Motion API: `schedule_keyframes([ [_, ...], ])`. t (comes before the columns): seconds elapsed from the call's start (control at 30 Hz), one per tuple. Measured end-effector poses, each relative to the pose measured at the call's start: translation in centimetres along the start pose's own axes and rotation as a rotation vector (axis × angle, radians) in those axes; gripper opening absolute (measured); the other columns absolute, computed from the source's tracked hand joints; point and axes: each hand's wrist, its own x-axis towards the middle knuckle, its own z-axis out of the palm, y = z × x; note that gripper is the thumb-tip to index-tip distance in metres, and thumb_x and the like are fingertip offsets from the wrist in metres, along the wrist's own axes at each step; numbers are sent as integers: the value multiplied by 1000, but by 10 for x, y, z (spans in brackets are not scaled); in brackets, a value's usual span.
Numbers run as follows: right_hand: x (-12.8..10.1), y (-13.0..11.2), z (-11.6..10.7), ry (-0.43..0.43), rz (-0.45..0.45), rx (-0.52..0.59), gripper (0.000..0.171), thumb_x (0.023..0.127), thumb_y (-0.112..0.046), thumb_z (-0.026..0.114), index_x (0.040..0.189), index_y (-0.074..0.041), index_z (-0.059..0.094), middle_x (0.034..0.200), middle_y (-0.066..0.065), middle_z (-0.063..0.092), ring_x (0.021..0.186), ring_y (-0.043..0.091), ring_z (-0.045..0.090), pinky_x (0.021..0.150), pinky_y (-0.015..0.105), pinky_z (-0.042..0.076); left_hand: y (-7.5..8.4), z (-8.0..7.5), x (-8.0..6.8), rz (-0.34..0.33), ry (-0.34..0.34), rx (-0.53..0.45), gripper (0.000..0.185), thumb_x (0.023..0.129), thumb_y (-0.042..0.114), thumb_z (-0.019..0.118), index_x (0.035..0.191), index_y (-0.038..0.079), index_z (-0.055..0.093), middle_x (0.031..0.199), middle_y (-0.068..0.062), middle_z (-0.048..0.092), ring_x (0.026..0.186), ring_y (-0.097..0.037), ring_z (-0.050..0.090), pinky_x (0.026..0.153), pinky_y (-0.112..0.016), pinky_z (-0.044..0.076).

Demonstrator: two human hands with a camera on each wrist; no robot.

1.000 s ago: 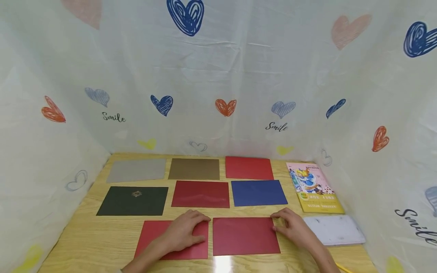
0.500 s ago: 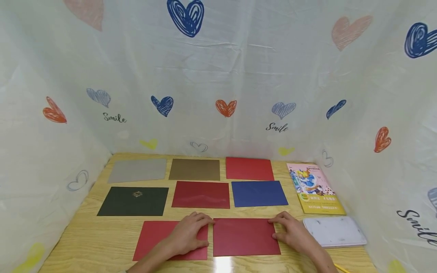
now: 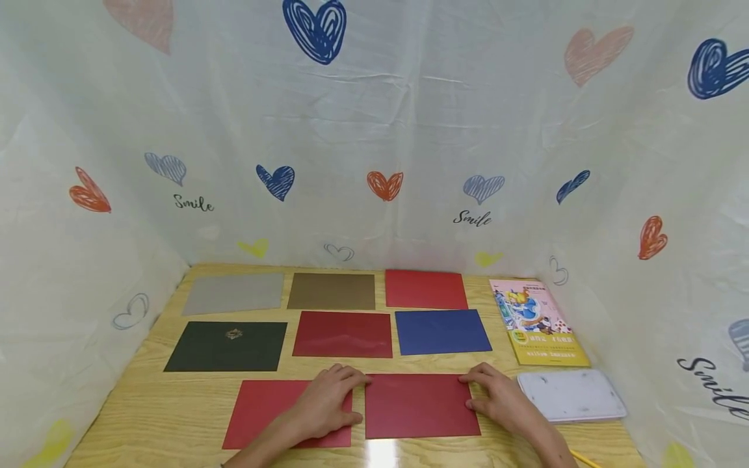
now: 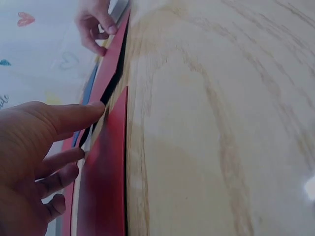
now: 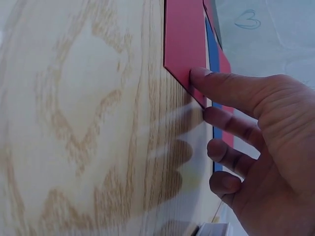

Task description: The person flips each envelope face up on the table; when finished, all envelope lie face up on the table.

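Observation:
A dark red rectangular card [image 3: 422, 405] lies flat at the front of the table in the head view, between my two hands. My left hand [image 3: 324, 403] reaches over a brighter red card [image 3: 257, 416], its index fingertip and thumb at the dark red card's left edge. At the opposite end, my right hand [image 3: 497, 396] touches the upper right corner with the index finger and the right edge with the thumb. In the right wrist view the thumb [image 5: 231, 91] rests at the card's edge and the other fingers are loosely bent.
Behind lie a green card [image 3: 228, 346] with a gold emblem, a red card [image 3: 342, 334], a blue card [image 3: 443, 331], and grey [image 3: 234, 292], brown [image 3: 331, 290] and bright red [image 3: 426, 288] ones. A picture book [image 3: 541, 322] and white case [image 3: 570, 395] lie right.
My left hand has moved slightly right to the dark red card's edge, and the brighter red card has slid a little left. My right hand has come slightly inward onto the corner.

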Motion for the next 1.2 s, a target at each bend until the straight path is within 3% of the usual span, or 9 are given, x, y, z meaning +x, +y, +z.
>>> schedule_keyframes([
  [0.3,0,2,3,2,19,12,36,87,-30,80,121,-29,71,113,-18,57,103,11,58,83,32,53,-1,7,1,45,90,17,55,78,35,87,129,26,67,120,8,62,111,-16,56,93,-47,48],
  [0.67,-1,1,4,39,22,2,32,86,-31,80,117,-32,72,112,-20,60,106,11,60,88,38,53,-2,11,3,49,129,1,48,79,37,87,123,25,72,114,9,62,106,-14,57,91,-45,48],
  [0.8,-2,2,1,40,-4,16,25,89,-18,77,109,-32,72,112,-20,61,107,12,61,90,37,53,-2,11,3,54,138,3,48,79,40,86,122,26,72,114,10,63,106,-14,57,90,-44,48],
  [0.97,-4,4,-4,31,-77,31,34,87,1,70,106,-27,72,114,-15,64,109,15,63,90,36,53,-2,10,1,52,145,0,45,80,42,84,121,26,73,113,11,63,105,-13,58,89,-43,48],
  [1.2,-8,9,-6,11,-71,82,34,87,-3,74,109,-28,72,118,-13,65,111,13,62,88,30,53,-1,10,-1,63,160,-19,41,82,43,82,118,26,75,113,12,63,105,-12,58,85,-39,47],
])
